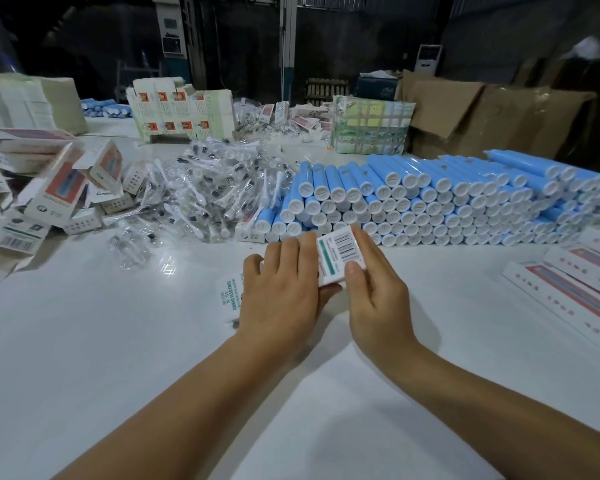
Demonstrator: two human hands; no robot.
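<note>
The white box (340, 259) is held just above the white table (136, 341), near the centre of the scene and on the near side of the tube stack, with its barcode face turned upward. The left hand (284, 289) grips the box from the left: its fingers are curled over the top and the thumb lies under the near edge. The right hand (374, 292) pinches the box from the right, with the thumb pressed on the barcode face and the index finger laid along the far right edge. A printed white panel (229, 294) shows to the left of the left hand; whether it is part of the same box cannot be told. Beyond the hands, blue tubes with white caps (430, 202) lie stacked in rows, caps facing near. To the left of the stack is a heap of clear-wrapped brush heads (205, 195). Opened cartons (59, 188) are piled at the left edge. Flat printed boxes (575, 285) lie at the right edge. Brown cardboard boxes (482, 112) stand at the far right.
</note>
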